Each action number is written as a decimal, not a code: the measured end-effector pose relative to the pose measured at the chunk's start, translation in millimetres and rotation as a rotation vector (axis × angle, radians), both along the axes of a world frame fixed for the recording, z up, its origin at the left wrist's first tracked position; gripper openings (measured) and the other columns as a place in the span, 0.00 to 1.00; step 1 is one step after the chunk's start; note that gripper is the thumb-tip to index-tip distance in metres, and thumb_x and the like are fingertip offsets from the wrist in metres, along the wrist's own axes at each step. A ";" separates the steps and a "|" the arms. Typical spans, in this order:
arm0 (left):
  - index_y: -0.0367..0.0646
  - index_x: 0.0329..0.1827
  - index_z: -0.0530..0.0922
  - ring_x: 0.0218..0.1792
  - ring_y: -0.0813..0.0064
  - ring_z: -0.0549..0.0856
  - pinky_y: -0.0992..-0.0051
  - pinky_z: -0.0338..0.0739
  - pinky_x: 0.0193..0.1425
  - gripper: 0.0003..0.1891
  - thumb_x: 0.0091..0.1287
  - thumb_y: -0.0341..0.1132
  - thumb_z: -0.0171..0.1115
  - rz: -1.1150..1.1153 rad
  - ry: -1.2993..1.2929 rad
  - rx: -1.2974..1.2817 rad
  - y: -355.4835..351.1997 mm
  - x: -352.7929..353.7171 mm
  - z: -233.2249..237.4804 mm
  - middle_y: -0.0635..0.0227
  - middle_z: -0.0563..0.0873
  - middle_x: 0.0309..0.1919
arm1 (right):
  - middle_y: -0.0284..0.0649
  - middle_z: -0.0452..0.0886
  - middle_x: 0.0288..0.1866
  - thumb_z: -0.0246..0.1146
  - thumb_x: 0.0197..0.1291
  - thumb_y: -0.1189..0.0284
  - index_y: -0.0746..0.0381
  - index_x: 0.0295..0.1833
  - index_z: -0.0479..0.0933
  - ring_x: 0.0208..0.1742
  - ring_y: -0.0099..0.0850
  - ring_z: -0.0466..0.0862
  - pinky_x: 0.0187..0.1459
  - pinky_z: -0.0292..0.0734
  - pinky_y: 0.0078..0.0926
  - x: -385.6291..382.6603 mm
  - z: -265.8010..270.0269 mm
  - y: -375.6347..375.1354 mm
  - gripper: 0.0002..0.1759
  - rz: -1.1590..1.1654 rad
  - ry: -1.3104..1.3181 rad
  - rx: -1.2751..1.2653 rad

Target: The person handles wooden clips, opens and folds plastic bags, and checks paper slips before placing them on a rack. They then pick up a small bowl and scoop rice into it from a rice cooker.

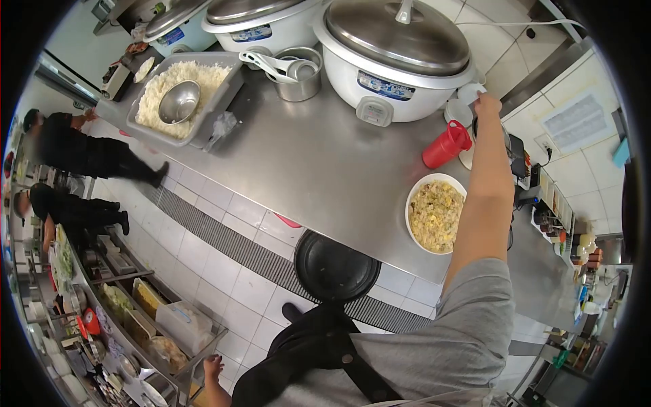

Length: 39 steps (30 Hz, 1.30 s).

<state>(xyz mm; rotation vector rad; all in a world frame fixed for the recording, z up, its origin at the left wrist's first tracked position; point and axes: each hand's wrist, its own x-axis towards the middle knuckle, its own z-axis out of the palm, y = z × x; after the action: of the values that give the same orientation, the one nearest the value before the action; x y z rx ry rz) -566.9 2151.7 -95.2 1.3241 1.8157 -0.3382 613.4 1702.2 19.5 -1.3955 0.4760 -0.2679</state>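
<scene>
My right hand (487, 104) is stretched far across the steel counter, its fingers closed on a small white lid-like piece (470, 92) beside the large rice cooker (397, 64). Just below that hand is a stack of white round pieces (458, 112). A red jug (447, 145) stands left of my forearm. Close to the same arm is a white bowl of fried rice (435, 214), its right edge partly covered. Low at my side, away from the counter, hangs my left hand (213, 366), holding nothing, with fingers loosely bent and apart.
A grey tub (188, 134) of white rice holds a metal bowl (180, 102). Near it stands a metal pot (299, 87) with ladles. A black bin (337, 266) is under the counter's edge. Two people in dark clothes (85, 146) are at the left, near a prep station (149, 319).
</scene>
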 end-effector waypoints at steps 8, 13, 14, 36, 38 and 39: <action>0.40 0.54 0.82 0.30 0.75 0.86 0.75 0.79 0.33 0.15 0.69 0.36 0.69 -0.243 -0.194 0.101 48.5 23.8 -45.6 0.65 0.89 0.38 | 0.49 0.81 0.61 0.62 0.69 0.83 0.71 0.67 0.70 0.63 0.40 0.82 0.63 0.79 0.39 -13.5 16.6 -69.2 0.22 0.041 -0.467 0.648; 0.34 0.55 0.84 0.37 0.71 0.90 0.71 0.84 0.37 0.17 0.67 0.33 0.70 -0.342 -0.361 0.026 73.8 62.8 -87.3 0.52 0.89 0.45 | 0.47 0.80 0.63 0.60 0.70 0.85 0.70 0.66 0.69 0.62 0.36 0.82 0.67 0.80 0.37 -224.8 134.5 54.2 0.20 0.402 -0.707 0.630; 0.34 0.56 0.84 0.39 0.70 0.90 0.71 0.85 0.40 0.17 0.67 0.33 0.70 -0.405 -0.409 0.013 74.4 88.8 -85.3 0.52 0.89 0.47 | 0.45 0.80 0.63 0.61 0.70 0.84 0.68 0.66 0.70 0.61 0.34 0.82 0.65 0.81 0.35 -270.1 135.9 81.0 0.20 0.483 -0.692 0.570; 0.50 0.80 0.57 0.62 0.28 0.78 0.59 0.94 0.39 0.62 0.45 0.62 0.84 0.177 -1.723 -1.383 290.4 414.9 96.1 0.31 0.63 0.71 | 0.55 0.80 0.58 0.75 0.59 0.63 0.69 0.56 0.79 0.61 0.51 0.79 0.63 0.76 0.43 -360.1 21.3 549.1 0.25 0.603 -0.530 -1.017; 0.53 0.81 0.56 0.64 0.26 0.75 0.55 0.94 0.40 0.64 0.43 0.63 0.84 0.046 -1.726 -1.439 316.1 450.8 93.2 0.31 0.62 0.72 | 0.54 0.80 0.57 0.77 0.56 0.64 0.69 0.55 0.79 0.60 0.51 0.80 0.60 0.77 0.44 -292.0 3.3 568.8 0.26 0.489 -0.308 -1.085; 0.52 0.81 0.56 0.63 0.27 0.76 0.49 0.92 0.43 0.65 0.40 0.64 0.85 0.024 -1.707 -1.388 325.6 466.3 98.8 0.31 0.65 0.70 | 0.53 0.80 0.57 0.78 0.55 0.65 0.67 0.56 0.78 0.60 0.51 0.81 0.59 0.78 0.45 -271.5 -1.6 577.7 0.28 0.497 -0.261 -1.082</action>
<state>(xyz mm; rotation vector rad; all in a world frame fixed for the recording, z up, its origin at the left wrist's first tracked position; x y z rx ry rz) -100.6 2477.3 3.6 0.1788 -0.0664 -0.1990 341.9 2279.9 17.9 -2.4225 -0.3197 -0.3041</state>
